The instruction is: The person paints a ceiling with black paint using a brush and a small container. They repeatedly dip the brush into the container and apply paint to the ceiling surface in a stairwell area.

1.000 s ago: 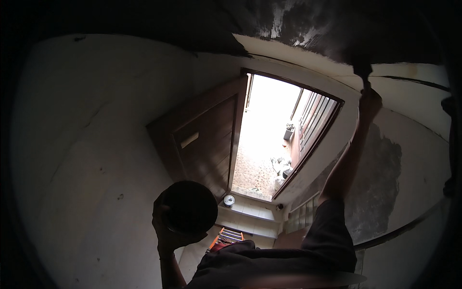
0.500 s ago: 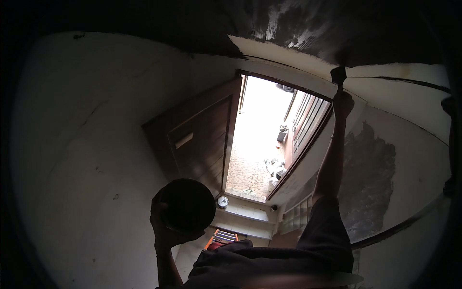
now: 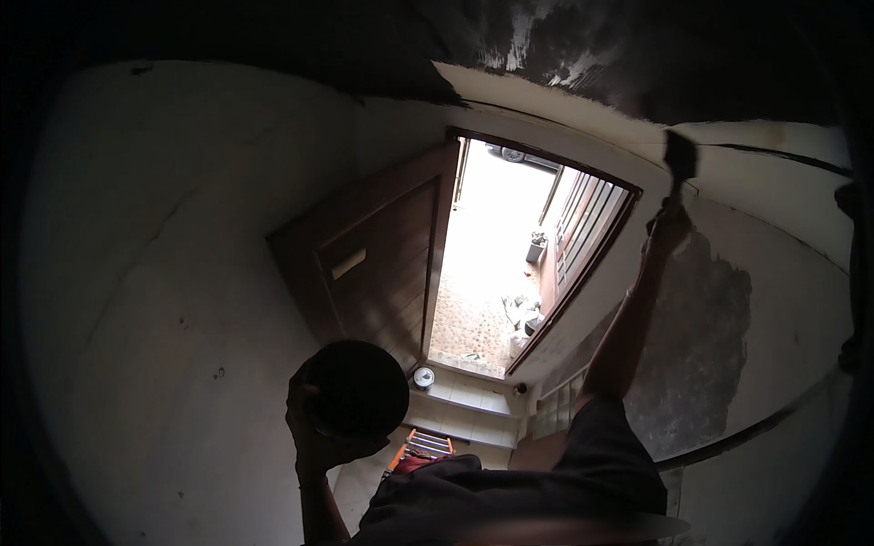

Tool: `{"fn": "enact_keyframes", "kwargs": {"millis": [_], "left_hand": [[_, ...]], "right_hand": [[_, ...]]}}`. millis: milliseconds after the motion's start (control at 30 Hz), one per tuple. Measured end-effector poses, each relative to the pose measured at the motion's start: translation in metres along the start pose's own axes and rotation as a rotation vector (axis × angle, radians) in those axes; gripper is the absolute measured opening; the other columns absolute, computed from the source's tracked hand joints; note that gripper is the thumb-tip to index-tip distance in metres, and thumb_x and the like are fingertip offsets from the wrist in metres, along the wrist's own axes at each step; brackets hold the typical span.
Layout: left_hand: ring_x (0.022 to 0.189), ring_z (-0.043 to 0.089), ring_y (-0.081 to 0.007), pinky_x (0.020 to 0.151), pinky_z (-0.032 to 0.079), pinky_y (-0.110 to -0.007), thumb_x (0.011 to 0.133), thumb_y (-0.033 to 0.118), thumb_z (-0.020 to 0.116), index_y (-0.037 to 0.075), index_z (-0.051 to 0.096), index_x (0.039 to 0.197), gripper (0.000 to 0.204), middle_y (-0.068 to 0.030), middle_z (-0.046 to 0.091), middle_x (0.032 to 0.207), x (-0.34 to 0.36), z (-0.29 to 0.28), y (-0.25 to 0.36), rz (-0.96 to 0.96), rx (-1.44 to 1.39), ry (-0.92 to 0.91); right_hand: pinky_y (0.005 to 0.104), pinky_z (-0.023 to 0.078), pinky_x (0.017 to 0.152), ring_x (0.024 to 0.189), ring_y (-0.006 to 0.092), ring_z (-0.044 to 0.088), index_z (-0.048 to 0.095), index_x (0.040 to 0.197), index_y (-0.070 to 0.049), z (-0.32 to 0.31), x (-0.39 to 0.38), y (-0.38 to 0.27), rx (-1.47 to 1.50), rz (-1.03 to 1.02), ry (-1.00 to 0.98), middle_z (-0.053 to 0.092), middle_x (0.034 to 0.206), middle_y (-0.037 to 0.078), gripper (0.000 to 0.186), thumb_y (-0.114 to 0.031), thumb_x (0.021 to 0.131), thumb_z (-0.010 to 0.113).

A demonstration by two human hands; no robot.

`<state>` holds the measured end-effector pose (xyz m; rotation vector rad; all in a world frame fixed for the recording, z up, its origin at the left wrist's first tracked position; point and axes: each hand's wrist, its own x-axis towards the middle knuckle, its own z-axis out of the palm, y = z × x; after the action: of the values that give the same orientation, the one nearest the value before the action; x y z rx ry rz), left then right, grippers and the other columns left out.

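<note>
My right hand [image 3: 671, 225], raised high on an outstretched arm, is closed round the handle of a wide, flat paintbrush [image 3: 681, 156]. The dark brush head is just below the edge of the dark-coated surface [image 3: 601, 64] overhead, in front of a pale strip [image 3: 537, 102]. Whether the bristles touch anything, I cannot tell. At lower left, my left hand [image 3: 305, 423] grips a dark round pot [image 3: 357, 391] from its side and underneath. Its contents are lost in shadow.
Behind, a brown door [image 3: 378, 250] stands ajar beside a bright doorway. Below it are pale steps [image 3: 469, 396] with a small paint can [image 3: 423, 379]. An orange ladder [image 3: 428, 443] shows beneath me. A dark patch [image 3: 701, 346] marks the right wall.
My right hand and the paintbrush have moved right and slightly down, off the edge of the dark coating. The left hand with the pot has hardly shifted.
</note>
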<state>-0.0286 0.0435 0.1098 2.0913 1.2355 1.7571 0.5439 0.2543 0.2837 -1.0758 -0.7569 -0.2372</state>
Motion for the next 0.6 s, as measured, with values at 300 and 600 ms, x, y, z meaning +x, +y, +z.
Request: {"fn": "enact_keyframes", "kwargs": {"millis": [300, 600], "left_hand": [[0.123, 0.057, -0.0408, 0.098, 0.052, -0.050, 0.044, 0.039, 0.102, 0.018, 0.040, 0.132, 0.109, -0.0224, 0.052, 0.138, 0.013, 0.000, 0.007, 0.018, -0.018, -0.005], [0.121, 0.057, -0.0405, 0.098, 0.051, -0.051, 0.045, 0.040, 0.102, 0.016, 0.040, 0.134, 0.111, -0.0226, 0.052, 0.136, 0.010, -0.006, 0.005, 0.029, -0.014, 0.008]], "right_hand": [[0.0301, 0.028, 0.036, 0.037, 0.0094, 0.038, 0.065, 0.070, -0.002, 0.083, 0.075, 0.050, 0.199, 0.076, -0.283, 0.042, 0.049, -0.001, 0.044, -0.035, 0.100, 0.059], [0.0326, 0.034, 0.043, 0.043, 0.0112, 0.044, 0.066, 0.074, 0.001, 0.080, 0.038, 0.058, -0.122, 0.210, -0.144, 0.049, 0.053, 0.002, 0.047, -0.036, 0.101, 0.056]]}}
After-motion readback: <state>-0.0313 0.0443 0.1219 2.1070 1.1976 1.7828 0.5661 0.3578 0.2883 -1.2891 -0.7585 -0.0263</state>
